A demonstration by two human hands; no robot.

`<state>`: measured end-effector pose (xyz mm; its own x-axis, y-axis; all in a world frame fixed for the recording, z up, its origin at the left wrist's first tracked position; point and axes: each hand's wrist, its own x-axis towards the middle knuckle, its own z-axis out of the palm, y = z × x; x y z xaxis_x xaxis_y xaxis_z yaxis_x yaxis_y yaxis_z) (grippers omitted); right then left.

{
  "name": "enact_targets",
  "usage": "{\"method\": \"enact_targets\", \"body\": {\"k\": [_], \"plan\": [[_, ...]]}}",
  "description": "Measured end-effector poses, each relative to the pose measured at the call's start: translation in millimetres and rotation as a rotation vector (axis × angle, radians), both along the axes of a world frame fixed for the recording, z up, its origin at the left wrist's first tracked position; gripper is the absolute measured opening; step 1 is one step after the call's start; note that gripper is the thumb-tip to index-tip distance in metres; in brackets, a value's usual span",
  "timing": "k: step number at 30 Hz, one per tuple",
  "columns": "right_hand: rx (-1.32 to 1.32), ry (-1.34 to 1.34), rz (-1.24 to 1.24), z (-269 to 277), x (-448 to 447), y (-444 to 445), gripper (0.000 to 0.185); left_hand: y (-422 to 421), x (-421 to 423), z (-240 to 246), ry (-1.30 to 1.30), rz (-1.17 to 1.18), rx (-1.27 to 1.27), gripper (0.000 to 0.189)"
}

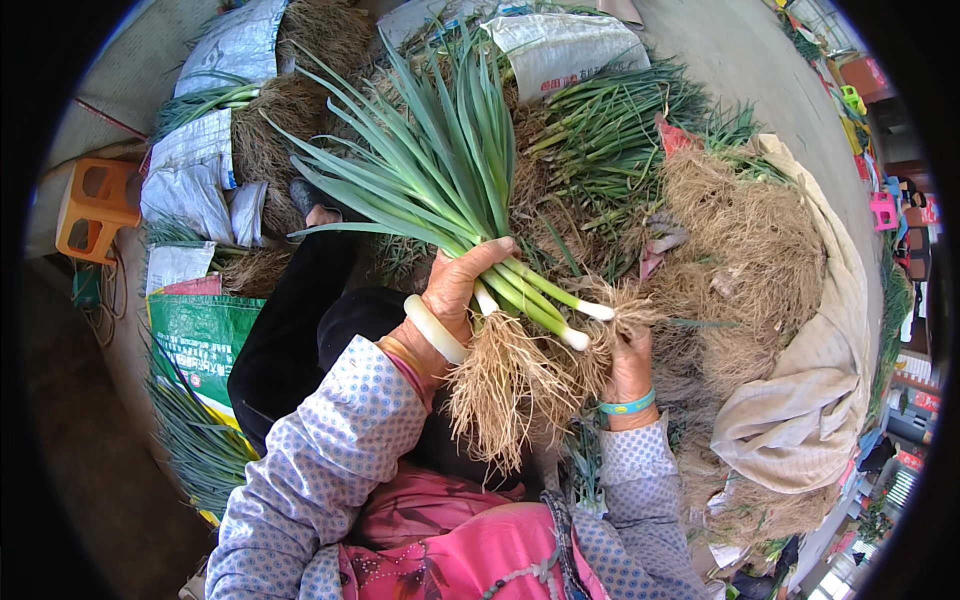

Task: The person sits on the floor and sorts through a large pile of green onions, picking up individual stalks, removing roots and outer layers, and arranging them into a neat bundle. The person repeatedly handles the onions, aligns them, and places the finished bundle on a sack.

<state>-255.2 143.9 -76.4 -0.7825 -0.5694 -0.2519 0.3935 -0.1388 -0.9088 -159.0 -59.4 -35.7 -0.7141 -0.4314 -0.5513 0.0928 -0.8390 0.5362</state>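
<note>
Green onions with long leaves [457, 165] are bunched in my left hand [457, 289], its fingers and thumb wrapped around the stalks. White stem ends [576, 339] point down to the right, and a thick tuft of brown roots [510, 390] hangs beneath the fist. My right hand [631, 360] is just right of the bunch, its fingertips pinching tan roots or dry peelings [634, 307] beside the white ends. Whether that pinched material is still joined to a stalk cannot be told.
A big heap of rooty onions [742, 255] lies to the right, edged by beige cloth [795, 427]. More green onions [615, 127] lie ahead beside a white woven sack [566, 49]. Covered bundles stand at the left, near an orange plastic stool [97, 210] and a green sack [199, 345].
</note>
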Motion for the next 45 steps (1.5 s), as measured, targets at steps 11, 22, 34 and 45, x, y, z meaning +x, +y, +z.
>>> {"method": "enact_targets", "body": {"k": [11,22,34,45], "plan": [[0.699,0.995,0.139,0.6,-34.4,34.9,0.02,-3.6,4.4,-2.1,0.023,-0.012,-0.044,0.024],[0.323,0.677,-0.112,24.3,-45.8,54.9,0.015,-5.2,14.7,13.0,0.092,-0.134,-0.163,0.032],[0.559,0.626,0.123,-27.2,2.5,83.9,0.015,-102.9,61.0,187.1,0.159,-0.298,-1.148,0.041],[0.91,0.565,0.306,-107.1,40.6,161.3,0.022,-46.9,295.7,118.6,-0.379,-0.314,-1.709,0.062]]}}
